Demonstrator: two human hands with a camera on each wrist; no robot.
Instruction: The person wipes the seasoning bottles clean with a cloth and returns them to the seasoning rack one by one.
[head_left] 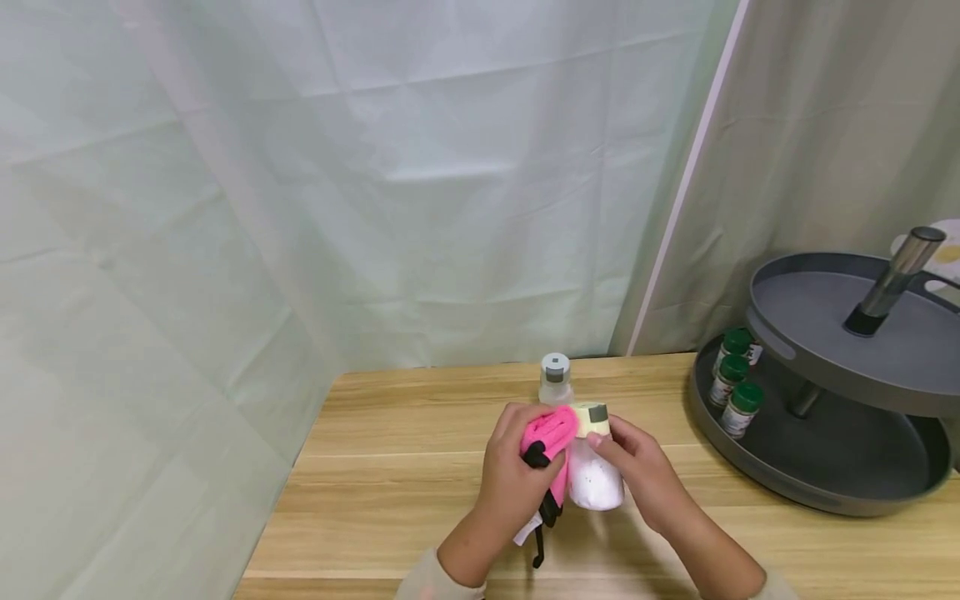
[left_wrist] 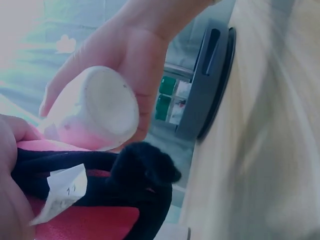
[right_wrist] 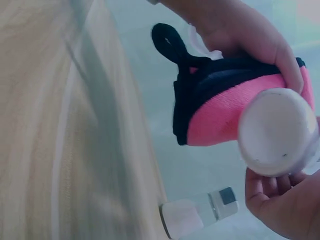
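My left hand grips a folded pink cloth with black edging, a black hanging loop and a small white tag. The cloth lies against the side of a clear jar of white contents, near its pale yellow lid with a grey flap. My right hand holds this jar near the lid, thumb on the front and fingers behind. The jar is tilted, and both wrist views show its round base. Just behind stands a similar jar with a grey-and-white cap.
On the right of the wooden table stands a dark grey two-tier round tray with a metal post. Several green-capped spice jars sit on its lower tier. Pale curtains hang behind the table and along its left side.
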